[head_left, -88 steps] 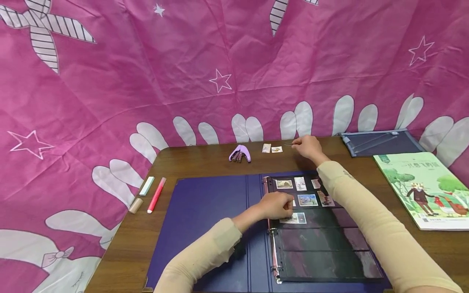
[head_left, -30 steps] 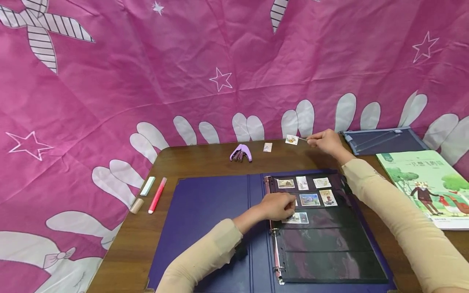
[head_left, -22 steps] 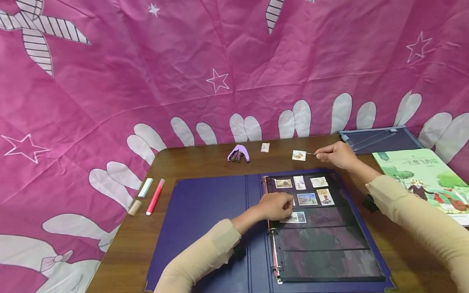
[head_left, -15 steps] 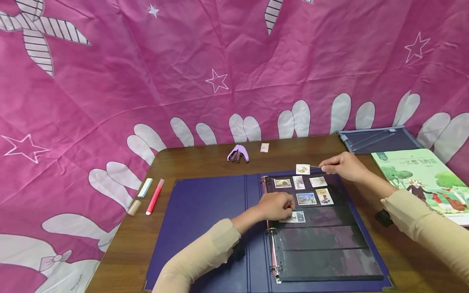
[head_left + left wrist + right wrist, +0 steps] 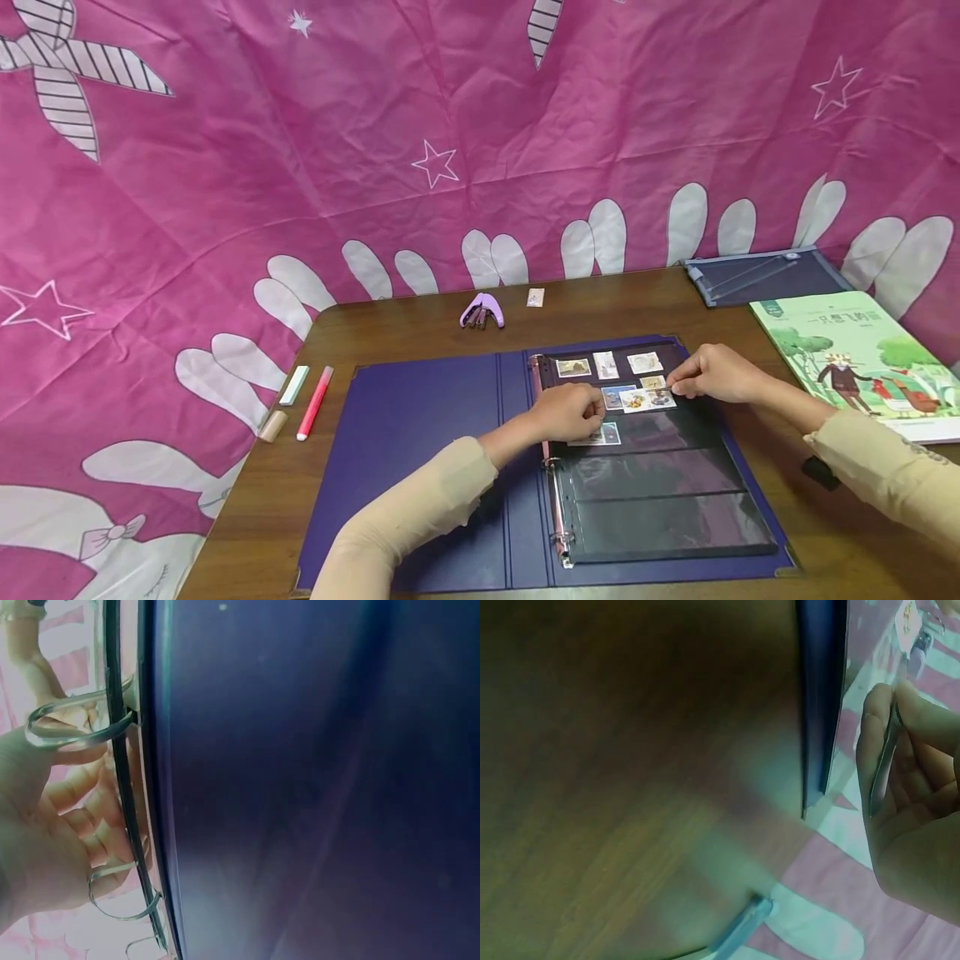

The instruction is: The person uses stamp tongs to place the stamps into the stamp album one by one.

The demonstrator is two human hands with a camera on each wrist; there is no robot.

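Note:
My right hand [image 5: 716,375] pinches slim metal tweezers [image 5: 886,761] between thumb and fingers. Ahead of their tips is a small white-edged stamp [image 5: 633,402] with a yellow-orange picture, close over the second row of a black stamp album page [image 5: 660,475]. It overlaps the blue picture stamp [image 5: 617,397] and the upright stamp [image 5: 652,382] there. My left hand [image 5: 567,412] rests on the page's left side, its fingers loosely bent, partly covering stamps in the second and third rows. In the left wrist view, metal binder rings [image 5: 79,739] pass in front of that hand.
The blue album cover [image 5: 427,467] lies open on the wooden table [image 5: 360,329]. Behind it are a lone stamp [image 5: 536,297] and a purple hole punch-like tool [image 5: 482,311]. Pens [image 5: 315,403] lie left; a green book [image 5: 855,358] and a zip pouch [image 5: 757,275] lie right.
My right hand has lifted one of the two loose stamps from the back of the table with the tweezers and brought it forward over the album's second row. The left hand has stayed on the page.

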